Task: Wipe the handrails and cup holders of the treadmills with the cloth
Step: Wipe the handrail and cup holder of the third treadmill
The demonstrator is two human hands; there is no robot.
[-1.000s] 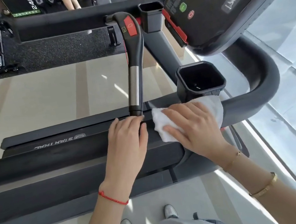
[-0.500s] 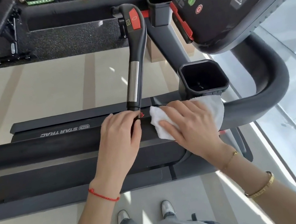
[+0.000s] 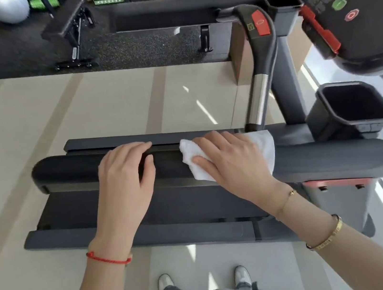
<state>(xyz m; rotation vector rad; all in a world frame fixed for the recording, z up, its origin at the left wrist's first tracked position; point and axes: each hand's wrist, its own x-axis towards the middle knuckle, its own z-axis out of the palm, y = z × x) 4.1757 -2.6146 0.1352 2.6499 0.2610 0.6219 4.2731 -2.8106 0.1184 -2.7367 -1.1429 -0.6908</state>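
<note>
We press the cloth flat on the handrail with our right hand, fingers spread. Our left hand rests on the rail beside the cloth, fingers draped over its far edge. The cup holder sits beyond the rail's right end.

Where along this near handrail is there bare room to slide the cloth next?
Bare padding lies from the left hand out to the handrail end, and right of the cloth toward the cup holder. The hands crowd the middle; the silver grip bar meets it there.
</note>
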